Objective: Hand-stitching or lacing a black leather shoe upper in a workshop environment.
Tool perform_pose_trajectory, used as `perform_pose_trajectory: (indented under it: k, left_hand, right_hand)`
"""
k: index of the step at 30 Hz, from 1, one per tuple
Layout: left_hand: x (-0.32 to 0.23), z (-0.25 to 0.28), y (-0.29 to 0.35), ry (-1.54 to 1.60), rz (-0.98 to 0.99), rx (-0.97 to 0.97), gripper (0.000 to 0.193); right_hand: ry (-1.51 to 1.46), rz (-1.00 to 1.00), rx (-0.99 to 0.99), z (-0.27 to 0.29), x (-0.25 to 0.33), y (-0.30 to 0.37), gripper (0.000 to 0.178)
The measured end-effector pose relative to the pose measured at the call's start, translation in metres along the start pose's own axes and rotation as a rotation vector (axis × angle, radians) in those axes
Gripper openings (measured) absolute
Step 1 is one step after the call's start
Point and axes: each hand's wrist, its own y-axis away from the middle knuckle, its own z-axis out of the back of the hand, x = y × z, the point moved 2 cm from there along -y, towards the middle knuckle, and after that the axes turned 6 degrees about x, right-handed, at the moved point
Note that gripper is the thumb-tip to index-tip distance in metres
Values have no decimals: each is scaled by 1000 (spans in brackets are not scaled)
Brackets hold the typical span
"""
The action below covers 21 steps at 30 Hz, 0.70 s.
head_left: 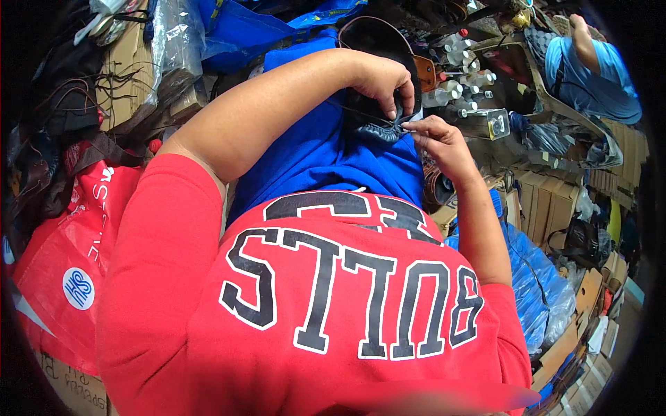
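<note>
In my lap, over blue cloth [298, 145], lies a dark braided piece [378, 132] that looks like woven leather or cord. My left hand [386, 82] reaches over it from above, thumb and fingertips pinched at its right end. From the other side my right hand [444, 142] pinches at the same spot, thumb against forefinger. Whatever strand is between the fingertips is too small to make out. Just beyond my hands stands a black item with a brown curved edge [374, 21]; its kind is unclear.
Several clear bottles [472, 90] with pale caps stand right of my hands. A person in a blue shirt [590, 80] is at the far right. Blue plastic sheeting [531, 284] and cardboard boxes [548, 201] lie at right. A red bag [76, 263] and flattened cardboard [128, 76] are at left.
</note>
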Motion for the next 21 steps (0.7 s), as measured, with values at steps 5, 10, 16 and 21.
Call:
perform_pose_trajectory:
  k: [5,10,16,21]
  left_hand:
    - [-9,0,17,-171,-161,-199,31]
    - [-16,2,72,-151,-63,-658,41]
    - [-48,-52,106,-160,81,-829,35]
    - [-44,-73,102,-620,203,-875,13]
  right_hand:
    - [173,124,-168,-12,13,0,19]
    - [333,162,-196,-17,22,12,25]
    - [761,324,-358,-37,21,25,30]
    - [423,204,-263,-29,6,22,35]
